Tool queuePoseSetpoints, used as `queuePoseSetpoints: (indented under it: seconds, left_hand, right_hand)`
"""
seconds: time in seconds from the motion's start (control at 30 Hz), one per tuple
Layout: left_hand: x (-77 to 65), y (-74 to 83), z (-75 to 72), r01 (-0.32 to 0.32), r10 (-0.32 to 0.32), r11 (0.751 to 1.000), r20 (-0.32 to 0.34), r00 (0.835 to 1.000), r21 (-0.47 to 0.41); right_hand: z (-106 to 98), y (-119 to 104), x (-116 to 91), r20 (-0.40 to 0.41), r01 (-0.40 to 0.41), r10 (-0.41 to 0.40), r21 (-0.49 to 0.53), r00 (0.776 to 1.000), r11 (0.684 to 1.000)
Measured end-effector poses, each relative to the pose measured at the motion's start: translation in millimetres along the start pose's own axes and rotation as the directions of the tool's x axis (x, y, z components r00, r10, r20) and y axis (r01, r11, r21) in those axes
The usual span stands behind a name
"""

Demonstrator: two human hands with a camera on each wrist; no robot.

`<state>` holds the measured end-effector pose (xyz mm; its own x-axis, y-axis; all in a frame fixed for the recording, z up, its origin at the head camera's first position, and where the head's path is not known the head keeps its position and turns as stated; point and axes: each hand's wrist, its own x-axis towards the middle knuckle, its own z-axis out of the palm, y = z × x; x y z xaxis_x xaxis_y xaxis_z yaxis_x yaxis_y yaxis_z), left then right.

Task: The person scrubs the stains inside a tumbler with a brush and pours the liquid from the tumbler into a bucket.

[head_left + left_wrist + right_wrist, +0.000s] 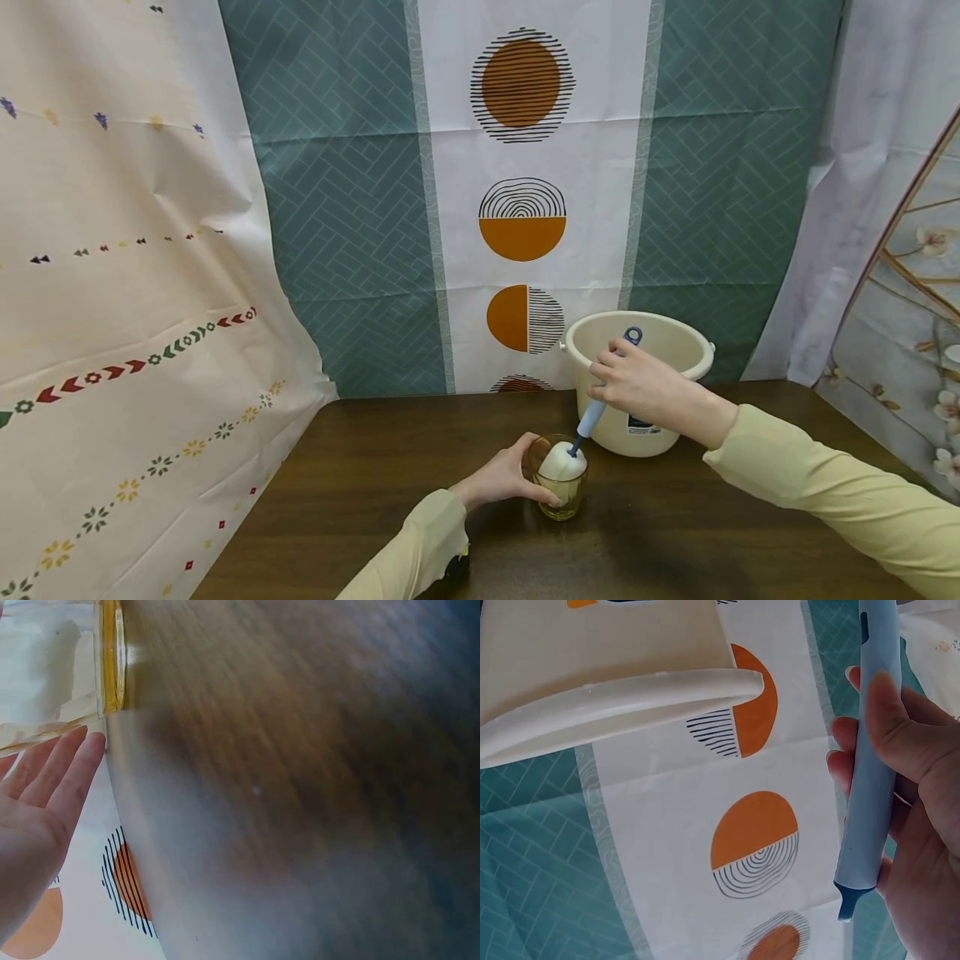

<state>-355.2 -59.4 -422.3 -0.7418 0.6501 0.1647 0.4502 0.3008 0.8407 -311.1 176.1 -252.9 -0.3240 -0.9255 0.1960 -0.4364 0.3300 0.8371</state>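
Observation:
An amber drinking glass (pixel 564 502) stands on the wooden table, with my left hand (pixel 502 477) holding its left side between thumb and fingers. In the left wrist view the fingers (pixel 69 776) lie along the glass's wall near its thick yellow base (pixel 114 664). My right hand (pixel 647 385) grips the light blue handle (pixel 592 417) of a cup brush, which slants down to the left. The brush's white sponge head (pixel 561 463) is inside the mouth of the glass. The right wrist view shows thumb and fingers wrapped round the handle (pixel 870 802).
Just behind the right hand stands a cream bucket (pixel 637 446) with a label on its front. A patterned curtain (pixel 352 250) hangs along the table's back edge, and a light cloth (pixel 165 375) drapes at the left. A small black object (pixel 456 568) lies beside the left sleeve.

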Motion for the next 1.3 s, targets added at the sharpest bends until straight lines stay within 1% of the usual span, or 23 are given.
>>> queuePoseSetpoints:
  seconds: [0.07, 0.17, 0.37, 0.57, 0.83, 1.3]
  left_hand:
    - [-0.1, 0.1, -0.2, 0.012, -0.012, 1.000, 0.003, 1.000, -0.001]
    - [0.1, 0.3, -0.3, 0.011, -0.011, 1.000, 0.004, 1.000, -0.003]
    - [0.3, -0.1, 0.3, -0.015, 0.015, 1.000, 0.003, 1.000, -0.002]
    - [-0.7, 1.0, 1.0, -0.028, 0.028, 1.000, 0.001, 1.000, 0.005]
    - [-0.4, 1.1, 0.4, -0.001, 0.001, 1.000, 0.001, 1.000, -0.005]
    - [0.5, -1.2, 0.6, -0.002, 0.002, 1.000, 0.000, 1.000, -0.002]
  right_hand:
    - [0.3, -1.0, 1.0, 0.000, 0.002, -0.002, -0.003, 1.000, 1.000]
    - [1.1, -2.3, 2.1, 0.006, 0.006, -0.006, -0.004, 1.000, 1.000]
    - [2.5, -5.1, 4.1, 0.025, 0.018, -0.017, -0.019, 1.000, 1.000]
    - [3.2, -7.1, 4.4, 0.050, 0.021, -0.019, -0.026, 0.999, 0.999]
    - [5.4, -7.0, 4.4, 0.050, 0.028, -0.026, -0.033, 0.998, 0.999]
    - [1.4, -1.9, 2.3, 0.046, 0.014, -0.013, -0.036, 0.999, 0.999]
